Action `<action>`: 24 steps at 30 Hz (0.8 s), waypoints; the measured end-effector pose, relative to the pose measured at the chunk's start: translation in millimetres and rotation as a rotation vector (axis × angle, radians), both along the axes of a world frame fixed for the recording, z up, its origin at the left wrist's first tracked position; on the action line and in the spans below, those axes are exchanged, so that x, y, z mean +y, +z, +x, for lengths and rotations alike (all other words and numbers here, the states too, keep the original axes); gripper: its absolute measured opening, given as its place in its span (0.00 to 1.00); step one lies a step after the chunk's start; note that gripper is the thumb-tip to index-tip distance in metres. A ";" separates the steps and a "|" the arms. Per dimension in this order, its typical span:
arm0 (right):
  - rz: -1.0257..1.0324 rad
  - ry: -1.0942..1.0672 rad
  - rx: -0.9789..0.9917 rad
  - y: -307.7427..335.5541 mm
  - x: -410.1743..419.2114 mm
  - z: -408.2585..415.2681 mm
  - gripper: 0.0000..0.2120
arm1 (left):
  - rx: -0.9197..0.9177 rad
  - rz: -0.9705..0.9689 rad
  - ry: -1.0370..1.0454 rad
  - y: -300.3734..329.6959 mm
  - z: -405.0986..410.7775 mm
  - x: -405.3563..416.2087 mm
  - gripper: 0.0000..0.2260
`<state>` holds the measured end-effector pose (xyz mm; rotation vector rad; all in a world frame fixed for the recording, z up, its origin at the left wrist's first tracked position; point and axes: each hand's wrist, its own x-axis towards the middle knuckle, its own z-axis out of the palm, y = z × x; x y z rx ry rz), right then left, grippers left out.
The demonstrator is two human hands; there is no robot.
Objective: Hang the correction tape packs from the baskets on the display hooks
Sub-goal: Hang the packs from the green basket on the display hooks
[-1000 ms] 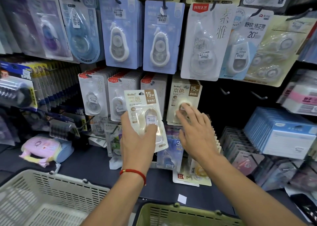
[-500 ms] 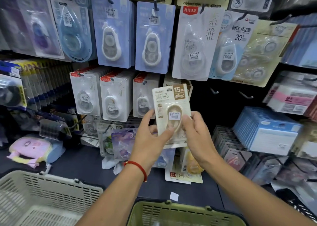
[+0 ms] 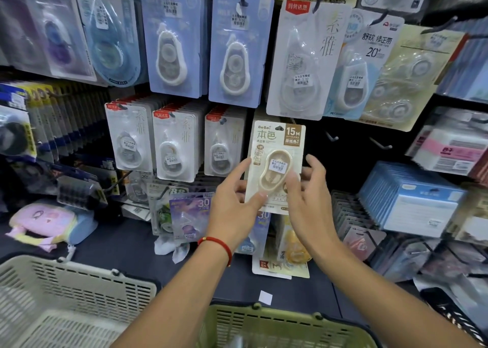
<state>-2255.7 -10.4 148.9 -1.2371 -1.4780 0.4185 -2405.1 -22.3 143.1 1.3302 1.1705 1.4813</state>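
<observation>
**Cream pack held up at the display wall**

Hanging packs crowd three sides. Left of the fingers: a row of white packs (image 3: 176, 147) on hooks. Above: two blue packs (image 3: 206, 46) and a large white pack (image 3: 303, 59), its lower edge overlapping just above the held card. Below: loose packs (image 3: 190, 215) on the dark tabletop (image 3: 118, 244).

The cream correction tape pack (image 3: 276, 162) stands upright, long axis vertical, printed face toward the camera, hang hole at top. Left hand (image 3: 235, 210) pinches its lower left edge, thumb on the front. Right hand (image 3: 309, 205) touches the right side, fingers (image 3: 315, 166) loosely spread; whether it actually holds the pack, cannot tell.

Open room lies right of the fingers: two bare hooks (image 3: 356, 140) against dark backing. A white basket (image 3: 66, 295) and a green basket (image 3: 277, 324) sit at the near edge.
</observation>
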 end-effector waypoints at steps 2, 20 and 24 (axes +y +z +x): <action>0.190 -0.054 -0.238 -5.9 -0.6 0.6 0.25 | 0.015 0.000 0.018 -1.7 -0.3 5.1 0.32; -0.031 -0.013 -1.098 -8.0 -3.0 25.6 0.35 | 0.253 -0.102 -0.026 -26.2 -13.4 29.3 0.33; -0.275 0.070 -1.059 -24.0 -30.9 54.0 0.22 | 0.519 -0.175 0.104 -27.0 -9.6 13.3 0.18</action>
